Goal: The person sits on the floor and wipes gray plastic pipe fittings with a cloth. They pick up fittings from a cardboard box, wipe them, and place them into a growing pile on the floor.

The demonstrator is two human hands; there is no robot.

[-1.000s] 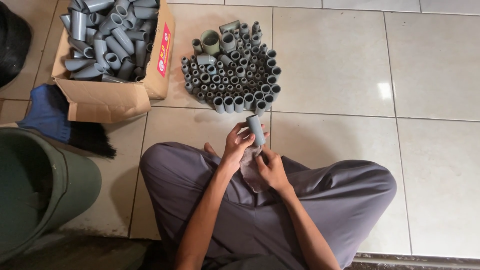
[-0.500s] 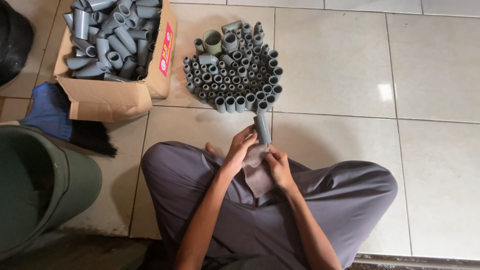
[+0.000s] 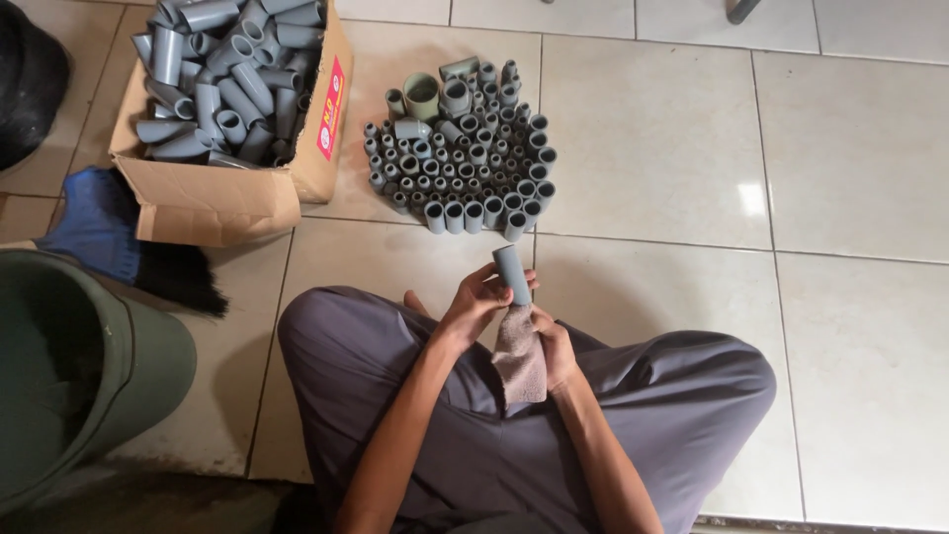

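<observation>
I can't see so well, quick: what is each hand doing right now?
Left hand: closed around a short grey pipe piece.
Right hand: closed on a brownish cloth, just below the pipe piece.

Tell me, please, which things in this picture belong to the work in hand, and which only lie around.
In use:
- grey pipe piece, held in the left hand
- brownish cloth, held in the right hand
- standing grey pipe pieces on the floor
- cardboard box of pipe pieces

Lying about:
- green bucket
- blue-handled brush
- dark object at the left edge
</observation>
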